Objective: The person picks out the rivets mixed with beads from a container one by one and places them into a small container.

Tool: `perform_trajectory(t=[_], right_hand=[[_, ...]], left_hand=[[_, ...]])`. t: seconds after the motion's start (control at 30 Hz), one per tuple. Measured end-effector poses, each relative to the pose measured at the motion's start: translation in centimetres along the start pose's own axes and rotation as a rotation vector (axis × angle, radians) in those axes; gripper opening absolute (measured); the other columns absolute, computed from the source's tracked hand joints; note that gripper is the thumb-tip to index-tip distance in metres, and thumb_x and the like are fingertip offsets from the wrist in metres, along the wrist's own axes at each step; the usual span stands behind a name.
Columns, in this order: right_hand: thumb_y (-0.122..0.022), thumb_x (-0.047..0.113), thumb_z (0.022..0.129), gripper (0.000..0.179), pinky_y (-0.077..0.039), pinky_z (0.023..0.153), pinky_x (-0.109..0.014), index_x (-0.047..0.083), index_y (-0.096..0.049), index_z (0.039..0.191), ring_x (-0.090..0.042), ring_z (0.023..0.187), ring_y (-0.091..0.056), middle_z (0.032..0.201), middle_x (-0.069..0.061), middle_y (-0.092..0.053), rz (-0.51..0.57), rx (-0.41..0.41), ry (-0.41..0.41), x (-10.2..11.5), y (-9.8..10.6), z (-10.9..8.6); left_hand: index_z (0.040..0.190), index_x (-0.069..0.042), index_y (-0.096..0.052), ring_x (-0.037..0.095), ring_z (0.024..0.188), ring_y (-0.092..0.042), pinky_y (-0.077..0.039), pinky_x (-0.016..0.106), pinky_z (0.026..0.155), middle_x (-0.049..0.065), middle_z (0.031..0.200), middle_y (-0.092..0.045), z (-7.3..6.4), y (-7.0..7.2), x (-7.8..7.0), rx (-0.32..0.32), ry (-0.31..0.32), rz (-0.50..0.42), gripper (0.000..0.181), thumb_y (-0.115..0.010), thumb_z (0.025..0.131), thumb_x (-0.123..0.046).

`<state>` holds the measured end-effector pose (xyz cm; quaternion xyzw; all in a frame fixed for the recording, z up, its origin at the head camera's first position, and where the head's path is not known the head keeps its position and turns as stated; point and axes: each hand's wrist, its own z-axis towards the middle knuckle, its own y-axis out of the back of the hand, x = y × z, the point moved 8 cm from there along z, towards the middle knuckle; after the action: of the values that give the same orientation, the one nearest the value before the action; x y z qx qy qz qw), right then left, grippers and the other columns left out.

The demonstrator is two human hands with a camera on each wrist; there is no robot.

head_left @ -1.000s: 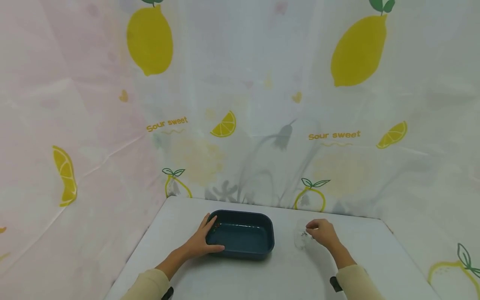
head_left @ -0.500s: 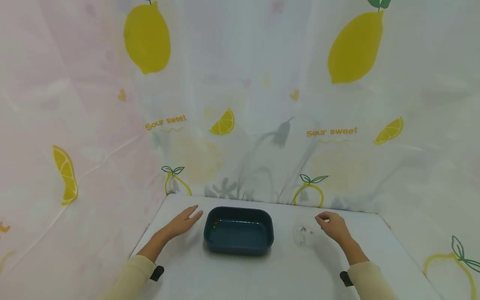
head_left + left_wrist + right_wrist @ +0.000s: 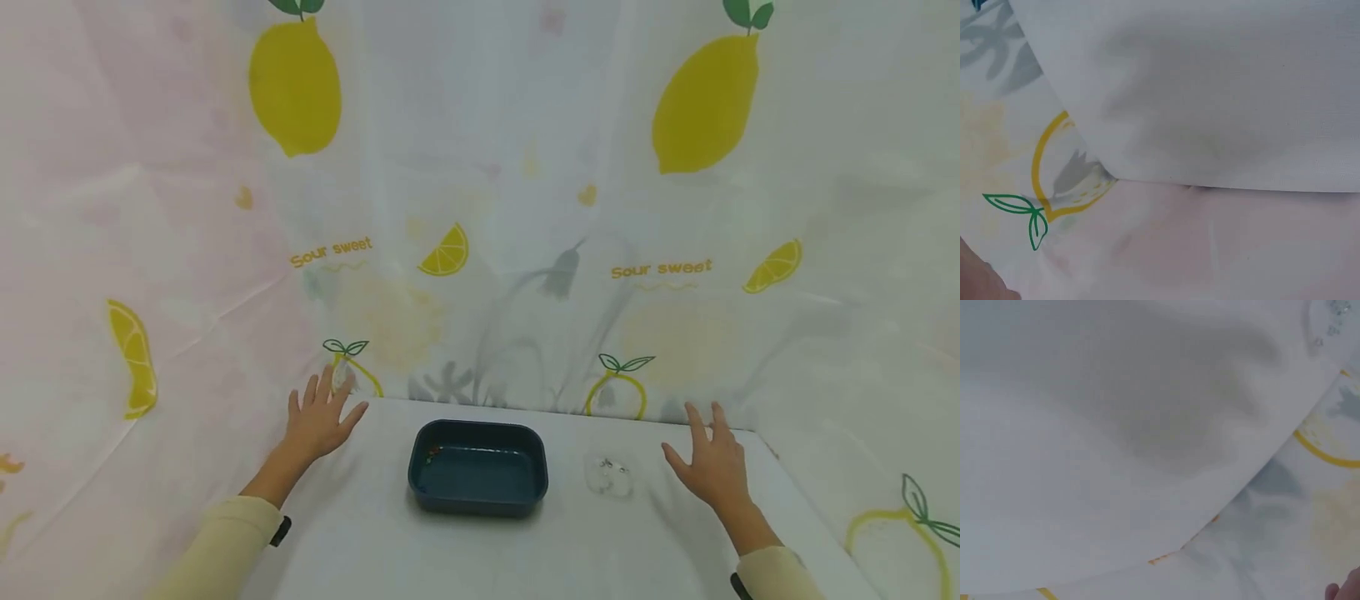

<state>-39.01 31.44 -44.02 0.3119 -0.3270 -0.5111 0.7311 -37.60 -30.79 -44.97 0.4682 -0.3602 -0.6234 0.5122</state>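
Note:
My left hand [image 3: 313, 427] is raised over the table's left side, fingers straight and spread, holding nothing. On the right, my right hand [image 3: 714, 468] is also raised with spread fingers and nothing in it. Between them sits a dark blue rectangular dish [image 3: 480, 477], with a few small reddish-brown bits [image 3: 432, 454] at its left inner side. Between the dish and my right hand lies a small clear dish [image 3: 609, 477] with several tiny shiny pieces in it. It shows in part at the right wrist view's top corner, where the tiny pieces [image 3: 1337, 312] glint.
The white table [image 3: 480, 554] runs back to a hanging cloth [image 3: 480, 167] printed with lemons. This cloth also closes off both sides. In the left wrist view the table's corner [image 3: 1113, 178] meets it.
My left hand let go of the blue dish's left side and moved left and up. My right hand left the clear dish, moved right, and its fingers spread out.

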Motion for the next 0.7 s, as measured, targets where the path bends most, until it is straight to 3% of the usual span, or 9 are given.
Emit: perform_trajectory(t=[0.23, 0.47, 0.7], right_hand=[[-0.071, 0.041, 0.08, 0.092, -0.028, 0.094, -0.071, 0.013, -0.025, 0.155, -0.056, 0.125, -0.033, 0.157, -0.034, -0.011, -0.076, -0.045, 0.04, -0.8, -0.5, -0.3], [-0.071, 0.046, 0.079, 0.095, -0.021, 0.097, -0.074, 0.017, -0.024, 0.157, -0.055, 0.128, -0.03, 0.157, -0.034, -0.012, -0.094, -0.059, 0.051, -1.3, -1.7, -1.3], [-0.071, 0.045, 0.082, 0.096, -0.021, 0.097, -0.074, 0.014, -0.021, 0.157, -0.059, 0.123, -0.032, 0.158, -0.035, -0.006, -0.061, 0.007, -0.036, -2.1, -2.6, -2.6]], left_hand=[[0.156, -0.016, -0.03, 0.049, 0.148, -0.004, 0.004, 0.074, 0.111, 0.023, 0.165, -0.004, -0.4, -1.2, 0.3, -0.107, -0.043, 0.108, 0.074, -0.041, 0.098, -0.062], [0.155, -0.019, -0.032, 0.046, 0.149, -0.006, 0.004, 0.072, 0.112, 0.021, 0.165, -0.004, -1.0, -2.0, 1.2, -0.176, -0.056, 0.158, 0.073, -0.045, 0.097, -0.06], [0.156, -0.019, -0.031, 0.046, 0.15, -0.002, 0.008, 0.071, 0.112, 0.021, 0.166, -0.002, -0.9, -2.9, 1.4, -0.123, -0.032, 0.137, 0.072, -0.041, 0.098, -0.06]])
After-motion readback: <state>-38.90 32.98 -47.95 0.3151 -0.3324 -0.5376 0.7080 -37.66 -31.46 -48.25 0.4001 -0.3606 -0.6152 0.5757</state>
